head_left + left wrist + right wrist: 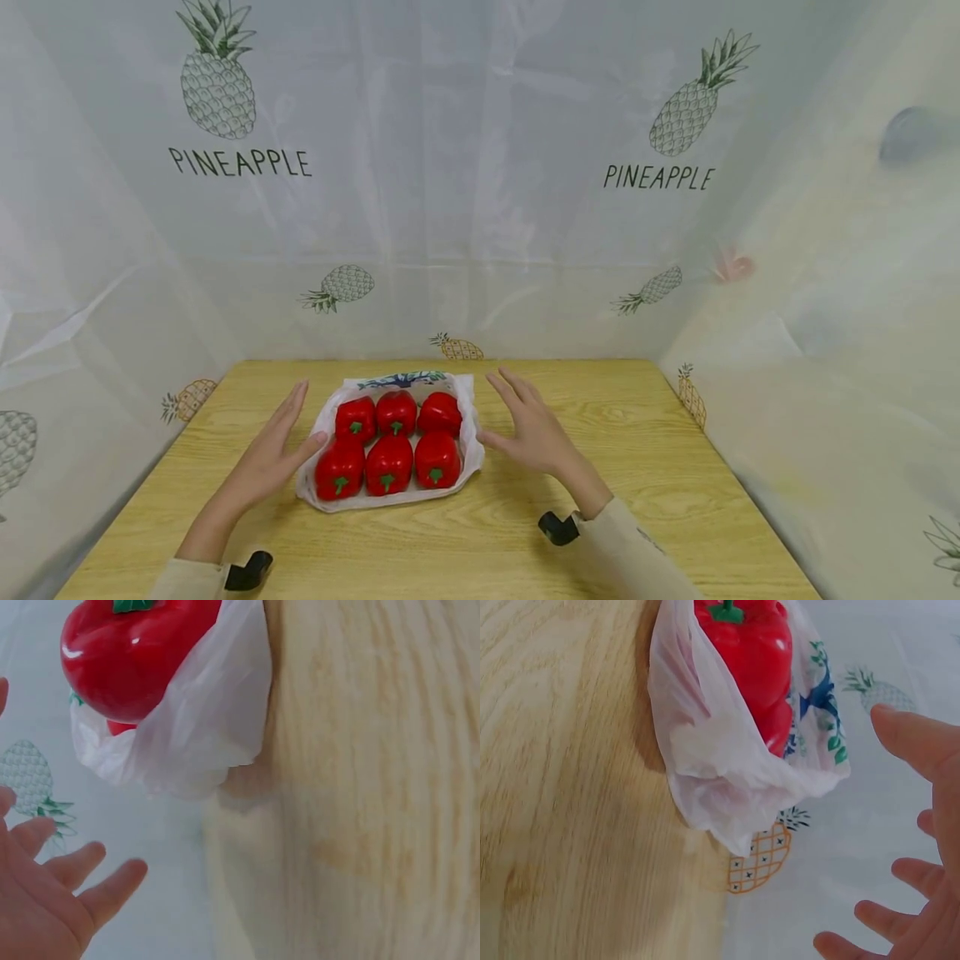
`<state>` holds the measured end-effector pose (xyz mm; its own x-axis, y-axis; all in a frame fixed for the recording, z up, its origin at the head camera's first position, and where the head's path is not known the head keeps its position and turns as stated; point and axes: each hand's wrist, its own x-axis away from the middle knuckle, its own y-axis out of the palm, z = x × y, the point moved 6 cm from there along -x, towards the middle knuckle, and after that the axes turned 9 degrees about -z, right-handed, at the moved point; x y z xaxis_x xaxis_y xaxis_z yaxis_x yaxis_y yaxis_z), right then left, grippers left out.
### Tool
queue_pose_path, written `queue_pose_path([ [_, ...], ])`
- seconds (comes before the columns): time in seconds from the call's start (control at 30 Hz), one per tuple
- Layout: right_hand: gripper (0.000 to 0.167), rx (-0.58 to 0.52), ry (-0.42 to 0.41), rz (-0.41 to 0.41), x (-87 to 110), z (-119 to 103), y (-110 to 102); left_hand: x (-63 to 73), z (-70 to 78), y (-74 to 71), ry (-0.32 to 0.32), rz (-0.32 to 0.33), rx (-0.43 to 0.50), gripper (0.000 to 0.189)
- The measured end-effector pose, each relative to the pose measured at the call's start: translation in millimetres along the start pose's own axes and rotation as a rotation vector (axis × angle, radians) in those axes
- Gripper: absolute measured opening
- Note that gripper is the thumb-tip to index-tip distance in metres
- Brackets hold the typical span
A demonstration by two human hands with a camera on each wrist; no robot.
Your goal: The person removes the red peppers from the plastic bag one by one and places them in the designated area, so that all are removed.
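Several shiny red bell peppers point(389, 465) with green stems sit in two rows inside a white plastic bag point(474, 458), its sides folded down around them. Blue and green print shows on the bag's far edge. To the left of the bag is my left hand point(264, 462), fingers spread and holding nothing. On the other side my right hand point(534, 433) is also spread, its thumb close to the bag's right edge. Both wrist views show a gap between the fingers and the bag. Whether the left thumb touches the bag in the head view, I cannot tell.
The bag lies on a light wooden table point(600, 467), toward its back left. A pale curtain point(465, 167) printed with pineapples hangs behind the table and along both sides. Black wrist pieces point(558, 528) are worn at both cuffs.
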<state>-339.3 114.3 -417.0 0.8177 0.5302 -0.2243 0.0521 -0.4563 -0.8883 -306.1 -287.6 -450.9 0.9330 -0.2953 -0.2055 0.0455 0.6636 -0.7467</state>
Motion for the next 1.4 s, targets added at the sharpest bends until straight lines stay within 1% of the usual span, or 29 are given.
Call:
queue_pose_path([
  [0.23, 0.089, -0.083, -0.014, -0.022, -3.3, -4.8, 3.8, -0.2, -3.3, 0.7, 0.031, 0.009, 0.050, 0.088],
  [0.33, 0.088, -0.097, -0.019, -0.038, -5.8, -6.6, 6.0, -0.2, -3.3, 1.4, 0.034, 0.007, 0.083, 0.086],
  [0.5, 0.085, -0.157, -0.069, -0.054, -9.2, -14.0, 8.4, -0.6, -5.2, 2.7, 0.047, 0.001, 0.140, 0.085],
  [0.63, 0.081, -0.242, -0.106, -0.080, -10.3, -21.2, 11.0, 0.6, -10.8, 5.6, 0.039, -0.009, 0.142, 0.084],
  [0.7, 0.080, -0.269, -0.110, -0.095, -11.2, -22.9, 13.1, 1.3, -13.8, 7.5, 0.034, -0.015, 0.138, 0.083],
  [0.83, 0.079, -0.288, -0.114, -0.109, -13.9, -23.7, 16.9, 1.5, -16.3, 9.2, 0.036, -0.013, 0.142, 0.077],
  [1.07, 0.077, -0.348, -0.148, -0.135, -17.3, -25.8, 22.9, 1.7, -13.0, 8.9, 0.048, -0.014, 0.183, 0.073],
  [1.2, 0.073, -0.360, -0.162, -0.146, -19.2, -28.3, 26.5, 1.7, -12.9, 9.4, 0.059, -0.014, 0.187, 0.071],
  [1.3, 0.070, -0.368, -0.184, -0.157, -20.1, -31.6, 29.1, 1.3, -14.6, 10.0, 0.056, -0.015, 0.183, 0.068],
  [1.4, 0.067, -0.375, -0.223, -0.170, -20.9, -36.1, 31.5, 1.1, -16.7, 10.6, 0.042, -0.023, 0.189, 0.065],
])
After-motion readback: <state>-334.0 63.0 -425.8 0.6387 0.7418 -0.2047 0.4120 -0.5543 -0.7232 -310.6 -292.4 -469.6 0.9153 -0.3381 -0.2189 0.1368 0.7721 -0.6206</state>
